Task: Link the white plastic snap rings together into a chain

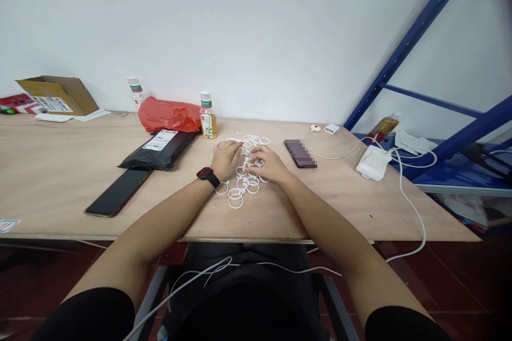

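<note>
A loose heap of white plastic rings (236, 201), each with a small knob, lies on the wooden table in front of me. My left hand (226, 160), with a black watch (207, 173) on its wrist, rests at the heap's left side. Its fingers point forward over the rings, apart from the thumb, and no ring shows in its grasp. From the right, my right hand (267, 164) reaches into the middle of the heap. Its fingers and thumb are bent around a white ring at the fingertips, partly hidden by the hand.
Left of the rings lie a phone (118, 192), a black parcel (160, 150) and a red plastic bag (170, 115), with a drink bottle (208, 120) beside it. To the right are a dark phone (300, 153), a white charger (373, 163) and its cable. A cardboard box (60, 95) stands far left.
</note>
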Tool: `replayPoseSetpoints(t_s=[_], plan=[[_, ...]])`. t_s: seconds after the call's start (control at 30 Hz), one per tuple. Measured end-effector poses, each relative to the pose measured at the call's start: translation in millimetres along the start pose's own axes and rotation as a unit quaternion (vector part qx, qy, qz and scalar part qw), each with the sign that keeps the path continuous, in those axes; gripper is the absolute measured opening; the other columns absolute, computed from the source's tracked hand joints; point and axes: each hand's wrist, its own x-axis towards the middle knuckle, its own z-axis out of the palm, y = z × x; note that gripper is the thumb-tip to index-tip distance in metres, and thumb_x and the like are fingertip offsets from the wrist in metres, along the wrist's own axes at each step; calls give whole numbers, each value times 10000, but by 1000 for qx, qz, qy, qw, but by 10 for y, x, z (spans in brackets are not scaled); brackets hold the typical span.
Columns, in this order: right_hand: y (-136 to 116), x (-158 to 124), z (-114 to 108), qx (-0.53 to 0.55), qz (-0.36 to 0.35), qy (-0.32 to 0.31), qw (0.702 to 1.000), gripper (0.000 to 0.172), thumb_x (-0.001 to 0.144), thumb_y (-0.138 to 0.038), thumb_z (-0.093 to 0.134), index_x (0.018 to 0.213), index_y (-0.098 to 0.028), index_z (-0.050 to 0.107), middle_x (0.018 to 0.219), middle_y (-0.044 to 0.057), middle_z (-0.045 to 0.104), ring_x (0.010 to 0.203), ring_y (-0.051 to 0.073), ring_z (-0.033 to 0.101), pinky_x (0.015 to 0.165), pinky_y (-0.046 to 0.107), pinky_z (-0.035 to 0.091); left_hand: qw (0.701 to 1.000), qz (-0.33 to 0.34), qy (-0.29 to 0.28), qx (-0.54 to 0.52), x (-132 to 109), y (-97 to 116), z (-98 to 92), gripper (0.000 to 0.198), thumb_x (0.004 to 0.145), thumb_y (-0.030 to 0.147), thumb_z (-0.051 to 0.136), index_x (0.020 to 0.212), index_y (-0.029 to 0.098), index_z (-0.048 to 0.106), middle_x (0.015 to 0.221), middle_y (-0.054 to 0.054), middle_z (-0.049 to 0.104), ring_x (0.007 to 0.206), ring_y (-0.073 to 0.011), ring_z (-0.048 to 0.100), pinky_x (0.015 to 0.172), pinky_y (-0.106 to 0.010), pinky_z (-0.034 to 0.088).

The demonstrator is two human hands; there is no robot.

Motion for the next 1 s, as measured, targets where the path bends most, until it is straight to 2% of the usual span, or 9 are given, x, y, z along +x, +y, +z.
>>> replayPoseSetpoints(t_s=[0.1,0.2,0.37,0.5,0.67,0.9,1.0], plan=[[-15,5,-6,-17,16,24,999,270,706,-427,796,711,-198,654,1011,42,633,815,155,578,763,293,461,1000,-2,-1,-3,-2,7,1,317,992,344,449,1189,213,659,1185,-70,685,1095,-235,585,988,-419,360],[-27,12,-8,-34,27,43,998,232,739,-397,774,795,-203,659,902,23,639,731,143,550,723,284,447,1000,-6,-8,-10,-5,22,-7,332,981,379,472,1201,212,658,1205,-68,683,1126,-237,577,1008,-422,353],[-45,13,-11,-6,41,86,995,248,822,-327,692,1041,-211,667,921,21,682,651,129,546,692,281,457,999,5,-36,-21,-8,58,-33,342,964,435,494,1155,224,684,1165,-58,706,1111,-234,589,1014,-427,353],[-57,10,-18,-1,13,88,996,160,869,-299,629,987,-218,701,877,29,699,694,147,582,708,286,474,998,8,-55,-23,-6,75,-43,360,957,469,494,1125,227,701,1115,-62,722,1077,-236,603,1013,-435,357],[-61,4,-14,15,15,105,994,250,857,-295,646,1092,-224,692,905,26,707,634,127,571,692,280,490,997,8,-70,-27,-2,87,-60,371,952,494,490,1070,237,730,1092,-58,731,1058,-240,612,999,-440,360],[-80,6,-5,-4,3,94,996,138,858,-274,621,943,-217,713,829,24,698,698,143,599,695,270,480,995,14,-90,-27,0,95,-62,345,959,474,481,977,247,740,1024,-35,738,1021,-222,619,1008,-429,345],[-92,5,-8,-9,14,95,995,119,850,-259,614,902,-210,710,812,22,697,698,143,605,697,267,478,996,16,-90,-23,-2,79,-43,332,953,467,500,885,231,724,1088,-38,717,1075,-222,605,1036,-430,329]])
